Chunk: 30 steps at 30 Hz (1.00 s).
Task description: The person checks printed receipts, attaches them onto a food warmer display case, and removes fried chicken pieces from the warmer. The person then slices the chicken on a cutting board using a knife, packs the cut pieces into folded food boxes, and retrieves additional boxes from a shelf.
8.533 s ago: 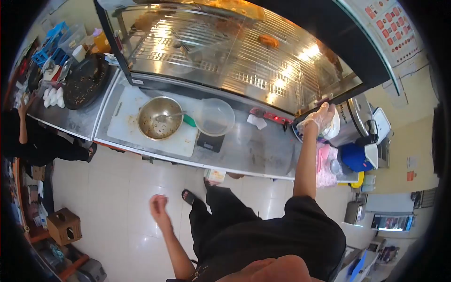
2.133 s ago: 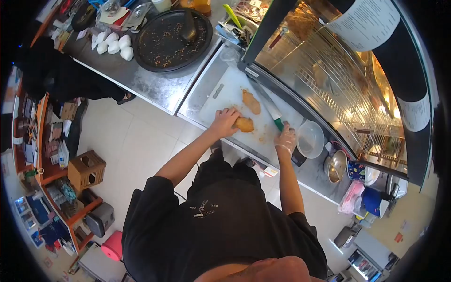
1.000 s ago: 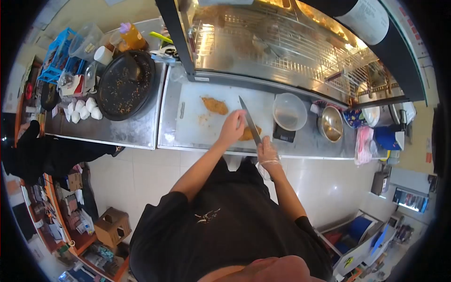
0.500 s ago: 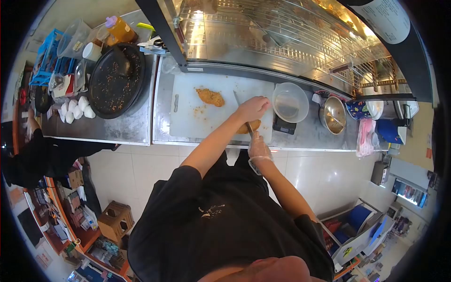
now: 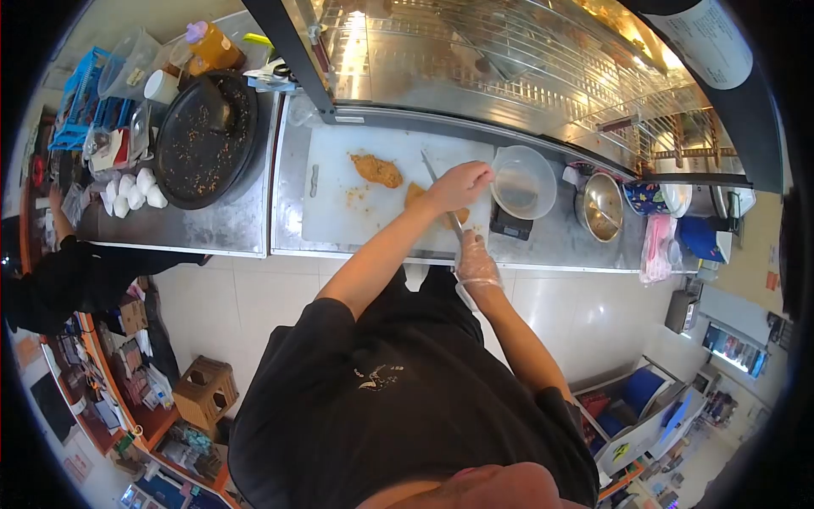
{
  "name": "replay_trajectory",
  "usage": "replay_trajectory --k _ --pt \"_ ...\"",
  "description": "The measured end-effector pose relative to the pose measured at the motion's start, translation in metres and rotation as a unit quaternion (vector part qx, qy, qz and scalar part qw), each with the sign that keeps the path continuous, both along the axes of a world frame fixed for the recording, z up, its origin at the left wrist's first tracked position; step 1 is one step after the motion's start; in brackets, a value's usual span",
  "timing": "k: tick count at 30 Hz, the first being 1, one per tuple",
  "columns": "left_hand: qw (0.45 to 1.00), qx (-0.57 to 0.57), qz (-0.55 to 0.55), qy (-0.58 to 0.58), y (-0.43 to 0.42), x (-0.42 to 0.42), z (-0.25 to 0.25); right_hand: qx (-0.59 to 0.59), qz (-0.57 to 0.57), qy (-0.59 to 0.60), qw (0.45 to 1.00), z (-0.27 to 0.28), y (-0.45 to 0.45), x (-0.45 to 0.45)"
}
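My gloved right hand (image 5: 476, 260) is closed round the handle of a long knife (image 5: 454, 222) at the front edge of a white cutting board (image 5: 331, 212). The blade slants away to the upper left across a piece of breaded fried meat (image 5: 415, 193), mostly hidden under my left arm. My bare left hand (image 5: 462, 186) lies over the blade with its fingers curled in; its underside is hidden, and it seems to press on the knife's back. A second breaded fried piece (image 5: 376, 170) lies whole further left, with crumbs (image 5: 356, 198) beside it.
A clear plastic bowl (image 5: 524, 181) stands on a black scale (image 5: 511, 226) right of the board. Further right is a metal bowl (image 5: 599, 208). A lit warming cabinet (image 5: 509, 68) borders the back. Left are a dark round tray (image 5: 182, 165) and another person's arm (image 5: 61, 216).
The knife and my right hand have shifted slightly right, and the blade's angle has changed a little. More of the meat under it shows on the left. My left hand has moved slightly right.
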State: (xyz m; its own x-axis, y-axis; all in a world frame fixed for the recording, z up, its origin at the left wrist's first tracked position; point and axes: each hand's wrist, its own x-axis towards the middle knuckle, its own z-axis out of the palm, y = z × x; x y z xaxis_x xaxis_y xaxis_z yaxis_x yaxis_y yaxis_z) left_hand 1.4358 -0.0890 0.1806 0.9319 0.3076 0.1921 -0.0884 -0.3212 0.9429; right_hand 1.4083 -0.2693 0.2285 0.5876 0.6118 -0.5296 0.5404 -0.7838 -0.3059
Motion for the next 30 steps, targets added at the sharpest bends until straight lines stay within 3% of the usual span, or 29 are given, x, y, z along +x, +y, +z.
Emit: replay_trajectory --k 4,8,11,13,18,22,25,28,30 --pt "1.000 -0.016 0.008 -0.003 -0.002 0.004 -0.007 0.000 0.001 -0.007 1.000 -0.006 -0.002 0.005" --pt "0.999 0.028 0.010 0.034 0.000 0.001 -0.049 -0.032 0.011 0.001 0.999 -0.047 0.000 -0.005" --pt "0.998 0.024 0.003 0.050 0.015 0.003 -0.053 -0.009 0.016 -0.008 1.000 -0.067 0.015 -0.001" --pt "0.998 -0.016 0.017 0.058 0.018 0.007 -0.044 -0.016 0.005 0.024 1.000 -0.068 0.018 0.010" --pt "0.999 -0.054 0.000 0.003 0.008 0.011 0.007 0.032 -0.002 -0.010 0.999 -0.007 0.000 0.009" --pt "0.997 -0.075 -0.026 0.015 0.001 0.021 0.017 0.055 -0.004 -0.019 0.998 -0.016 -0.010 0.019" --pt "0.997 -0.054 -0.037 0.050 0.001 0.027 -0.025 0.028 0.007 -0.024 0.999 -0.048 -0.004 0.023" --pt "0.992 -0.008 -0.045 0.118 0.009 0.032 -0.033 0.002 0.005 -0.007 1.000 -0.069 0.001 0.027" --pt "0.993 -0.079 -0.011 0.084 -0.002 0.028 -0.046 0.015 0.007 -0.003 1.000 -0.067 0.007 0.030"
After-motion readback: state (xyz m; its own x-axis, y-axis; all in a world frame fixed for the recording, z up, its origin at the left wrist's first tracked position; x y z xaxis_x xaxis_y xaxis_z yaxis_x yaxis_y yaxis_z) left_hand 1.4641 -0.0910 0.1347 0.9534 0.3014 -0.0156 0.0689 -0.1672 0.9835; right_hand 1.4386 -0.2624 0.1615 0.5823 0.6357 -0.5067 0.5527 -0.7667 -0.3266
